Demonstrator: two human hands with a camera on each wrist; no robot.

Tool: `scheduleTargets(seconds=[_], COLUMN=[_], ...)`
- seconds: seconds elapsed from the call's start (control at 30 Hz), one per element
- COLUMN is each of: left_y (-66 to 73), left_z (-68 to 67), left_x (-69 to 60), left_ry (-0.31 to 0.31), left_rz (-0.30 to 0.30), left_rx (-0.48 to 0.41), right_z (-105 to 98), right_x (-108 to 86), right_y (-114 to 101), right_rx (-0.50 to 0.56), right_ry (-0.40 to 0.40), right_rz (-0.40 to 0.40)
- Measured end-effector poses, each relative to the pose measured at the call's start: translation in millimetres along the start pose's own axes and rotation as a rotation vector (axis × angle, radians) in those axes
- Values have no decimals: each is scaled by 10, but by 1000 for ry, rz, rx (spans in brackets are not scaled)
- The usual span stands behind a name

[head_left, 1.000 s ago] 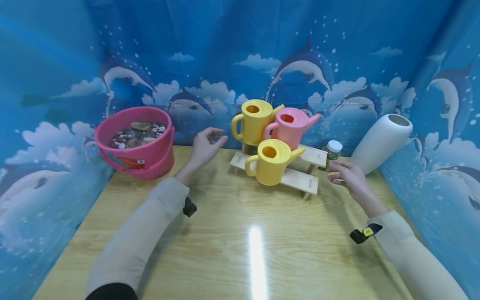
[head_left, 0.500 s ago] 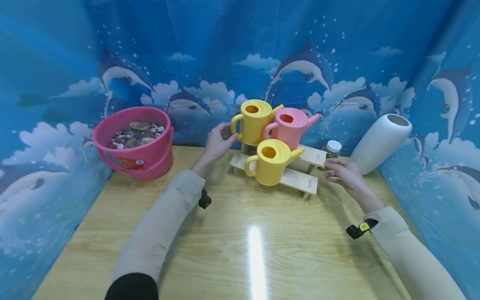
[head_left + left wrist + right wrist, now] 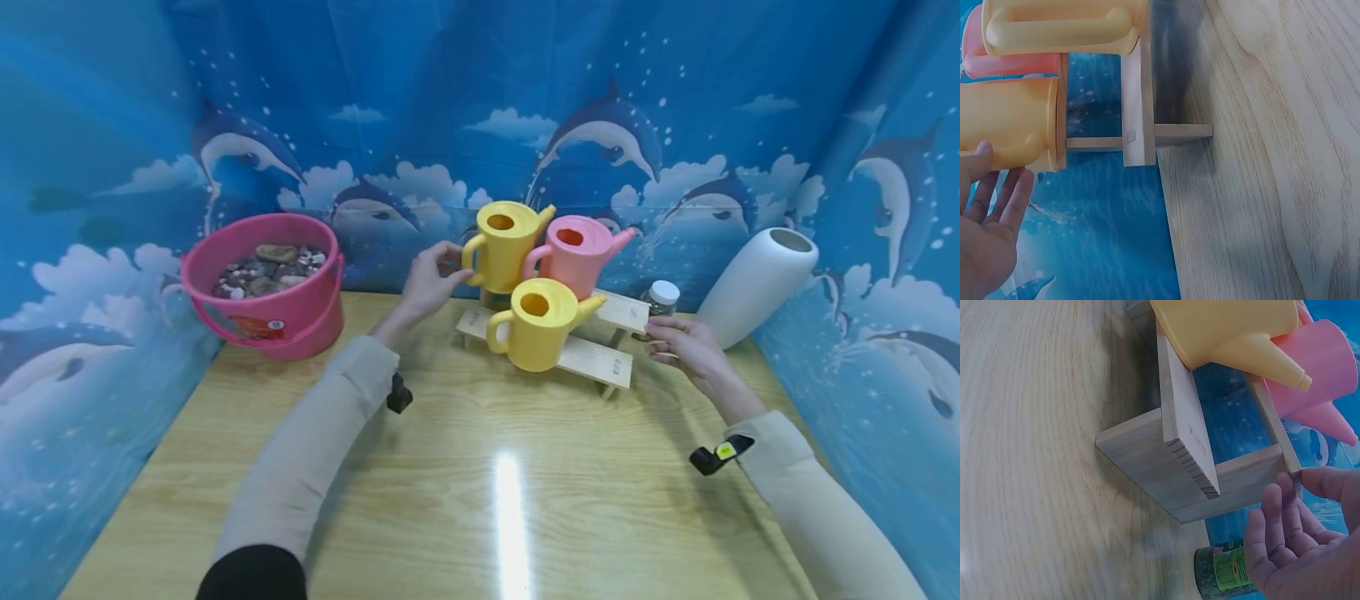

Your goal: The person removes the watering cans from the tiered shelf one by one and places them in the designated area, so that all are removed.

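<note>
A two-step wooden stand (image 3: 596,360) carries two yellow watering cans and a pink watering can (image 3: 576,254). My left hand (image 3: 431,287) pinches the handle of the back yellow watering can (image 3: 504,258), thumb on top and fingers beneath in the left wrist view. The front yellow watering can (image 3: 536,333) stands on the lower step, spout to the right. On the other side, my right hand (image 3: 693,354) holds the right end of the upper step between thumb and index finger; the right wrist view shows this pinch on the board end (image 3: 1297,478).
At the left stands a pink bucket (image 3: 315,321) filled with stones. A small white-capped jar (image 3: 663,293) is just behind my right hand, beside a leaning white vase (image 3: 757,283). A dolphin-printed blue curtain (image 3: 420,83) encloses the table (image 3: 420,467).
My left hand has come rightward to the back yellow watering can and taken its handle; that can's spout has turned slightly. My right hand has shifted a little left onto the step's end.
</note>
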State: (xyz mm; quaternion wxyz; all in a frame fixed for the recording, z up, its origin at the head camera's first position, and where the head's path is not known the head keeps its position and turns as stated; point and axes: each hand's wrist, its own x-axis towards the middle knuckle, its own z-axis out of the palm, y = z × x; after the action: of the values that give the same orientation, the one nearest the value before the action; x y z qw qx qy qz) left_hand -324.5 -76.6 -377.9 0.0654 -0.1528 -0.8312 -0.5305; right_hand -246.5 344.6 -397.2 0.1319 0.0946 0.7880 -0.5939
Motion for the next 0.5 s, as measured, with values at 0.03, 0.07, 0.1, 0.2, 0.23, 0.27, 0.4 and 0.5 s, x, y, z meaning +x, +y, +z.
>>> scheduleTargets(seconds=[0.03,0.07,0.1,0.2,0.23,0.27,0.4,0.5], left_y=[-6,-12,-19,-22,-19,-18,-16,-24], left_z=[-7,-15,-24,-58,-75,-97,-204,-291], left_x=[-3,-6,-10,-39,-59,-80,-181,-276], left_ry=[-11,-21,-28,-43,-42,-38,6,49], left_rz=[8,16,26,44,45,49,68,87], left_rx=[6,11,16,26,25,21,-7,-25], right_z=[-4,-9,-13,-24,-26,-26,-23,-20], right_x=[3,7,9,9,9,9,11,14], right_y=[1,3,5,8,8,8,11,13], right_rx=[3,5,7,7,6,4,0,-1], right_ry=[-1,-1,-3,-5,-4,-4,-6,-8], right_rz=[1,2,1,-1,-1,0,4,5])
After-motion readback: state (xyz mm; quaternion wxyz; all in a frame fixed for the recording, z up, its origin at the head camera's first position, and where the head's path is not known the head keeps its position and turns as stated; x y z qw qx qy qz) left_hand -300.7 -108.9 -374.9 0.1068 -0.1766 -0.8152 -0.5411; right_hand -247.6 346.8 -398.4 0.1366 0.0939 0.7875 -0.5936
